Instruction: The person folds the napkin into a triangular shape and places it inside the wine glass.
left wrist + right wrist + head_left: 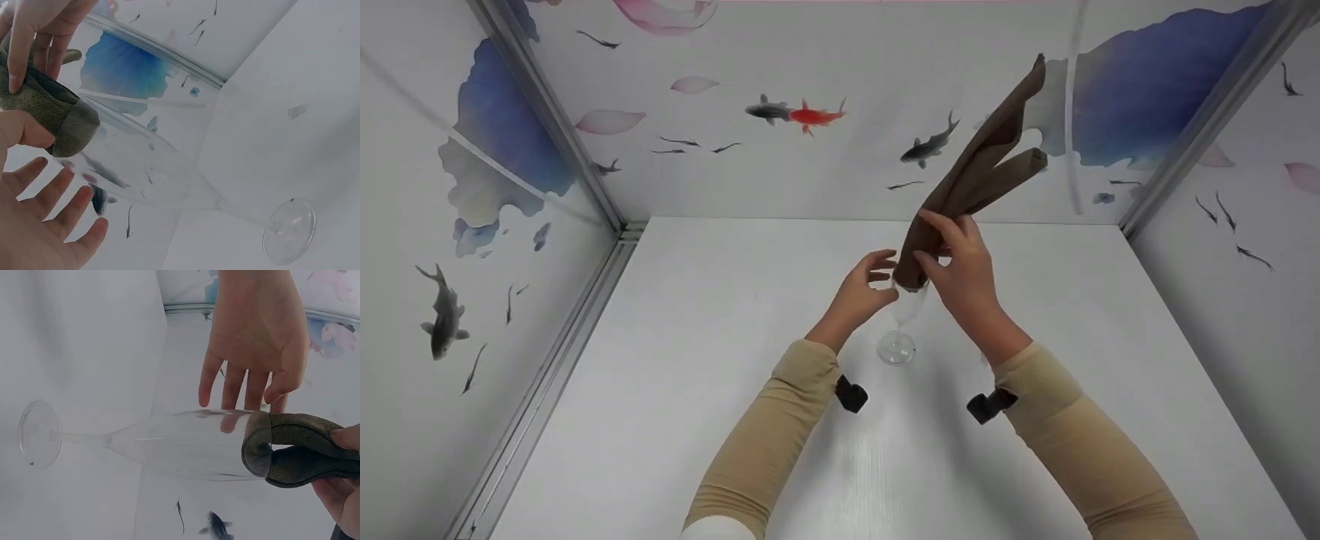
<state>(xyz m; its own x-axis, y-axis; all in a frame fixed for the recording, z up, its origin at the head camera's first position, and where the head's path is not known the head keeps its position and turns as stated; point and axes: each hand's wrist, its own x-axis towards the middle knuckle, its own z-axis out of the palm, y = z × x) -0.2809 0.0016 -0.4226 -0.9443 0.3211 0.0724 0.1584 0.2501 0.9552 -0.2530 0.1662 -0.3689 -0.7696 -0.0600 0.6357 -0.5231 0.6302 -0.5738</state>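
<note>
A brown cloth napkin (952, 180), rolled lengthwise with two tails spreading upward, leans to the upper right. Its lower end sits just inside the rim of a clear champagne flute (163, 169), as both wrist views show. My right hand (966, 274) pinches the napkin between thumb and fingers a little above the rim. Beside the rim, my left hand (856, 294) holds its fingers spread and loosely bent around the glass, without gripping it. In the right wrist view the left hand's fingertips (229, 396) reach the flute's side; whether they touch is unclear. The flute's round foot (896, 348) shows below.
A white tabletop (720, 315) lies under the hands. White panels printed with fish, petals and blue leaves (1155, 90) surround it on the back and sides, joined by metal corner rails (547, 112). Black wrist cameras (851, 394) sit on both sleeves.
</note>
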